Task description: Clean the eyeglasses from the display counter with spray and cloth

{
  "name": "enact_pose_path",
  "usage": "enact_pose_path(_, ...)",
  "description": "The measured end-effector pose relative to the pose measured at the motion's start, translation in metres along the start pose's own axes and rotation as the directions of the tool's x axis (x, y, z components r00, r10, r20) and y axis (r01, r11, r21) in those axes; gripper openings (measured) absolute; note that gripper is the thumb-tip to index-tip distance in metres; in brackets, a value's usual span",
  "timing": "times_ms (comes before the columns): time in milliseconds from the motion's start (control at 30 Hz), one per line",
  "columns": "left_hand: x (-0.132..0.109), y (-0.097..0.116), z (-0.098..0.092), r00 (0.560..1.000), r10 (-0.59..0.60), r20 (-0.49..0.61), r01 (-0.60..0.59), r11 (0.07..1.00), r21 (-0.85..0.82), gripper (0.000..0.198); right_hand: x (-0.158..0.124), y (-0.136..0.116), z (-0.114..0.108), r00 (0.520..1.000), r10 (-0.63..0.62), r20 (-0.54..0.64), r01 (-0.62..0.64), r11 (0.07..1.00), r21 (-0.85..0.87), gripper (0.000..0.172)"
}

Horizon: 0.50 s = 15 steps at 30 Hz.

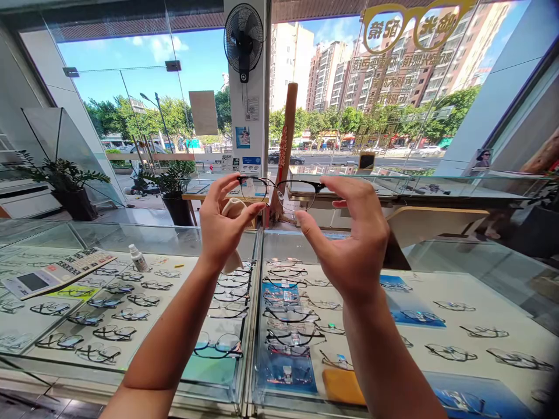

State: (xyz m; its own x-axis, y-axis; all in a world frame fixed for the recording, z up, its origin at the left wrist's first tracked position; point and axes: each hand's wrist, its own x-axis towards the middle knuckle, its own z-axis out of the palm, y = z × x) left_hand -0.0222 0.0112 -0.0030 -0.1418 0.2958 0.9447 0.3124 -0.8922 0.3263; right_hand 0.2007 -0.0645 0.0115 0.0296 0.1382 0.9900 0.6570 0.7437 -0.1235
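A pair of eyeglasses (276, 187) with a dark upper rim and clear lenses is held up above the glass counter, its front spanning the gap between my hands. My left hand (225, 218) grips the dark end at the left, and a pale cloth (234, 208) is tucked in its palm and hangs below. At the other end, my right hand (356, 227) has its fingers closed on the dark corner of the frame, the thumb apart beneath the lens. The temples of the eyeglasses are mostly hidden by my hands.
Below lies a glass display case (257, 326) with rows of eyeglasses inside. On its top, at the left, are a calculator (61, 272) and a small white bottle (137, 258). Potted plants (172, 189), a wooden post (287, 137) and a wall fan (243, 43) stand beyond.
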Motion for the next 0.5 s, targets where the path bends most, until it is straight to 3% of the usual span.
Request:
enact_pose_path(233, -0.004, 0.006, 0.002, 0.981, 0.145, -0.127, -0.136, 0.988, 0.077, 0.068, -0.001, 0.002, 0.002, 0.991, 0.125, 0.037, -0.128, 0.988, 0.084, 0.054)
enact_pose_path(500, -0.006, 0.003, -0.005, 0.948, 0.297, -0.119, -0.264, 0.937, 0.23, 0.078, -0.005, 0.011, 0.008, 0.957, 0.29, 0.031, -0.287, 0.919, 0.269, 0.039)
